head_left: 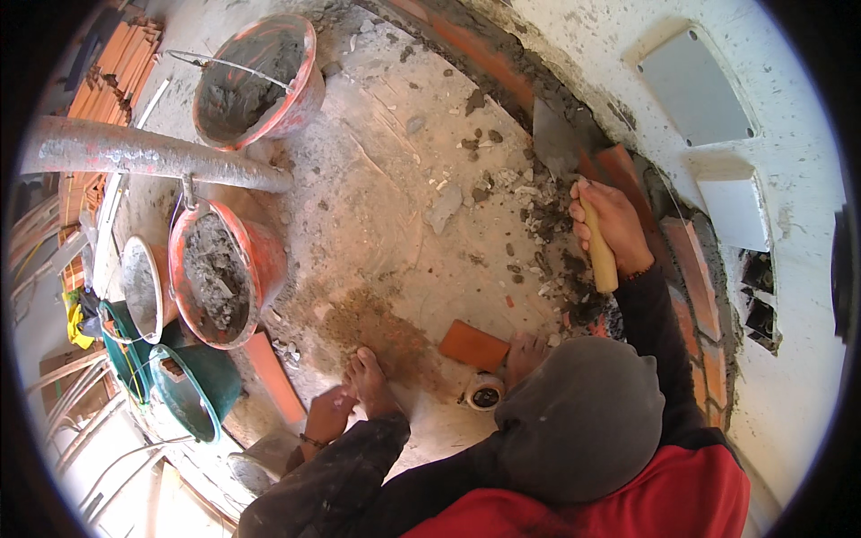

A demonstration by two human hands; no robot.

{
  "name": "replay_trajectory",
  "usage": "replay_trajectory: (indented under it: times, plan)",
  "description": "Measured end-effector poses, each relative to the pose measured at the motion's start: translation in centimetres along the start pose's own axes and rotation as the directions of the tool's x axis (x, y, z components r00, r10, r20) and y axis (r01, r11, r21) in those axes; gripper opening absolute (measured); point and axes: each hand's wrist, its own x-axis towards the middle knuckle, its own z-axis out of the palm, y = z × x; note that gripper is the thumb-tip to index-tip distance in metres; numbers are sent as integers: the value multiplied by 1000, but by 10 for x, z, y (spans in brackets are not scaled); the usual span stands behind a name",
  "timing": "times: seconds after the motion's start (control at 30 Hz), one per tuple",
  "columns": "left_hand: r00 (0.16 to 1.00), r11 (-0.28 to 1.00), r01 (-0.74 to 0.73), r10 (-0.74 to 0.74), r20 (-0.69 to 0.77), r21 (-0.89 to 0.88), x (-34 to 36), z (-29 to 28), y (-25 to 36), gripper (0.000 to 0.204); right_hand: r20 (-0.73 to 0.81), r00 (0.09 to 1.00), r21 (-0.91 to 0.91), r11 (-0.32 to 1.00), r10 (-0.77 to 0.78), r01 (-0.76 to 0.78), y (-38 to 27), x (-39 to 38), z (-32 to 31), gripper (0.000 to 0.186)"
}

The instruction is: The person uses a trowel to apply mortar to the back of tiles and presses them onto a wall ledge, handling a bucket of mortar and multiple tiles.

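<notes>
My right hand (611, 229) is wrapped round the wooden handle of a trowel (556, 136). Its grey blade lies over wet mortar at the foot of the wall, beside a course of orange bricks (691, 269). Low on the left, my left hand (328, 414) has its fingers curled in, close against my bare left foot (370, 384); whether they pinch anything is hidden. A loose orange brick (473, 345) lies flat near my right toes (526, 353), next to a small round white-rimmed object (485, 393). Grey cloth covers what looks like my knee (581, 417).
Two orange-red buckets (305, 103) (260, 260) of mortar stand on the left, with a white bucket (142, 287) and green buckets (206, 386). A thick pole (152, 157) juts in above them. Another brick (274, 377) lies nearby. Grey cover plates (698, 87) sit on the white wall.
</notes>
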Motion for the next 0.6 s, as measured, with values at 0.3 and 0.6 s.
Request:
replay_trajectory:
  times: [0.3, 0.6]
  plan:
    - [768, 814, -526, 580, -273, 248, 52, 37, 16, 22, -24, 999, -203, 979, -22, 16, -3, 0, -3, 19]
    - [754, 896, -233, 412, -511, 378, 73, 56, 7, 27, 115, 993, -482, 873, -29, 82, -34, -45, 59, 18]
